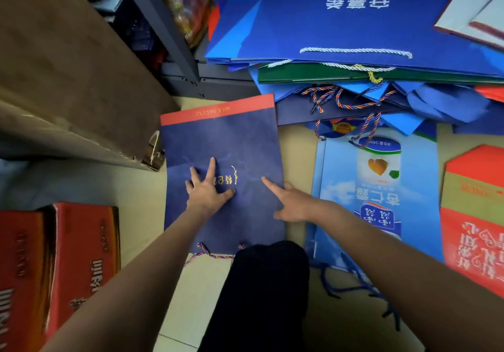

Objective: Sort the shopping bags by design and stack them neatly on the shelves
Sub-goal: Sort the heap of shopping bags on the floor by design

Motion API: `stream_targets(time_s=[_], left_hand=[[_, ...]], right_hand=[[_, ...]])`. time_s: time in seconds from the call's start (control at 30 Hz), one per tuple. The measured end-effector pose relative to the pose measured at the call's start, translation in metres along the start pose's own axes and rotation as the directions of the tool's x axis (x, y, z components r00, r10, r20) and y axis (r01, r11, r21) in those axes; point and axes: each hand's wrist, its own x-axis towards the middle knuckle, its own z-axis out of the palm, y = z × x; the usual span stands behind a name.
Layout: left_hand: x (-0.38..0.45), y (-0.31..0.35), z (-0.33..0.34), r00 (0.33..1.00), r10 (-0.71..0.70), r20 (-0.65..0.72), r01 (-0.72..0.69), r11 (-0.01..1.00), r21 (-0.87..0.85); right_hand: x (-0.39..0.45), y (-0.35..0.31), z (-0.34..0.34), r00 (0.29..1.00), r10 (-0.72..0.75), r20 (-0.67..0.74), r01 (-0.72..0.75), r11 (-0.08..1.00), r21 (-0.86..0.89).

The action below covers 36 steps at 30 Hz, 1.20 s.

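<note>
On the floor in front of our knee, we press both hands flat onto one navy bag (pixel 222 160) with a red band along its far edge and gold lettering at its middle. Our left hand (pixel 207 188) lies spread on the bag, fingers straight and splayed, gripping nothing. Our right hand (pixel 290 201) rests at the bag's right edge with the index finger stretched out across the paper; the remaining fingers are partly hidden, and it does not appear to hold anything. One twisted cord handle (pixel 210 254) shows at the bag's near edge, beside our dark trouser knee (pixel 270 283).

Just right of the navy bag we count one light-blue bag (pixel 381 196) printed with a can, lying flat, and beyond it one red and tan bag (pixel 474 215) at the frame's right edge. Farther off, a heap of blue bags (pixel 354 24) is topped by one large royal-blue bag with white characters and a white rope handle; one green bag (pixel 313 74) shows beneath it.

To the left we see two red cartons (pixel 68 264) side by side, one brown cardboard box (pixel 68 78), and a grey metal shelf post (pixel 163 29).
</note>
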Motion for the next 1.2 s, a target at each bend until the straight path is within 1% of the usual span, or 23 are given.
stream_targets(time_s=[0.13,0.17,0.2,0.23,0.3,0.33,0.37,0.43,0.53,0.6,0.67,0.73,0.77,0.83,0.87,0.9,0.93,0.97,1.0,1.07,1.1,1.13,1.2], left_hand=[[-0.003,-0.002,-0.003,0.999,0.041,0.006,-0.041,0.999,0.017],[-0.005,-0.002,-0.003,0.997,0.072,-0.014,-0.072,0.997,0.018],[-0.009,-0.002,-0.003,0.992,0.12,-0.039,-0.119,0.993,0.023],[-0.014,-0.002,-0.001,0.982,0.178,-0.064,-0.176,0.984,0.038],[-0.026,0.0,0.005,0.953,0.293,-0.079,-0.283,0.952,0.117],[-0.031,0.001,0.01,0.943,0.324,-0.071,-0.311,0.938,0.153],[-0.035,0.003,0.015,0.943,0.328,-0.063,-0.314,0.935,0.166],[-0.038,0.007,0.02,0.957,0.286,-0.054,-0.276,0.951,0.14],[-0.036,0.011,0.02,0.97,0.242,-0.016,-0.237,0.959,0.155],[-0.033,0.007,0.02,0.97,0.239,-0.032,-0.233,0.962,0.144],[-0.028,0.001,0.019,0.975,0.214,-0.06,-0.211,0.976,0.059],[-0.022,-0.008,0.021,0.985,0.168,-0.035,-0.168,0.986,0.015],[-0.022,-0.011,0.024,0.988,0.15,0.021,-0.151,0.987,0.047],[-0.023,-0.013,0.03,0.98,0.125,0.155,-0.155,0.968,0.199],[-0.023,-0.011,0.032,0.976,0.108,0.191,-0.155,0.956,0.251],[-0.025,-0.008,0.034,0.977,0.092,0.194,-0.141,0.957,0.254],[-0.027,-0.001,0.035,0.983,0.093,0.16,-0.127,0.967,0.22],[-0.03,0.006,0.036,0.989,0.115,0.096,-0.129,0.98,0.153],[-0.032,0.014,0.037,0.988,0.152,0.017,-0.153,0.986,0.062],[-0.033,0.036,0.034,0.961,0.242,-0.13,-0.259,0.956,-0.138],[-0.034,0.052,0.028,0.932,0.297,-0.207,-0.338,0.918,-0.206],[-0.035,0.069,0.018,0.887,0.359,-0.29,-0.431,0.869,-0.243],[-0.033,0.104,-0.006,0.746,0.494,-0.446,-0.622,0.756,-0.203]], right_hand=[[-0.005,0.009,0.007,0.995,-0.07,-0.07,0.067,0.997,-0.04],[-0.008,0.009,0.008,0.988,-0.096,-0.125,0.093,0.995,-0.024],[-0.01,0.008,0.01,0.971,-0.113,-0.211,0.121,0.992,0.025],[-0.01,0.005,0.01,0.942,-0.104,-0.318,0.147,0.983,0.113],[-0.007,-0.003,0.009,0.866,-0.026,-0.499,0.189,0.942,0.279],[-0.006,-0.007,0.007,0.845,-0.001,-0.535,0.187,0.937,0.294],[-0.005,-0.012,0.006,0.845,-0.003,-0.535,0.171,0.949,0.265],[-0.006,-0.015,0.007,0.881,-0.034,-0.471,0.143,0.97,0.198],[-0.011,-0.014,0.01,0.915,-0.031,-0.401,0.108,0.98,0.17],[-0.011,-0.02,0.015,0.924,-0.038,-0.381,0.126,0.97,0.208],[-0.009,-0.037,0.032,0.94,-0.068,-0.333,0.178,0.934,0.311],[-0.002,-0.048,0.051,0.953,-0.017,-0.303,0.139,0.912,0.385],[0.001,-0.047,0.054,0.952,0.03,-0.306,0.1,0.911,0.4],[0.002,-0.033,0.044,0.943,0.078,-0.325,0.06,0.917,0.394],[0.0,-0.022,0.033,0.937,0.086,-0.337,0.057,0.917,0.394],[-0.003,-0.012,0.021,0.932,0.104,-0.349,0.054,0.909,0.414],[-0.007,-0.004,0.01,0.925,0.129,-0.357,0.052,0.89,0.454],[-0.012,0.003,-0.001,0.919,0.14,-0.368,0.06,0.874,0.483],[-0.018,0.008,-0.011,0.913,0.137,-0.385,0.068,0.878,0.474],[-0.033,0.018,-0.029,0.873,0.117,-0.474,0.102,0.906,0.412],[-0.042,0.025,-0.04,0.833,0.105,-0.544,0.141,0.91,0.391],[-0.051,0.031,-0.052,0.78,0.091,-0.619,0.182,0.914,0.363],[-0.071,0.044,-0.081,0.66,0.052,-0.749,0.232,0.935,0.269]])
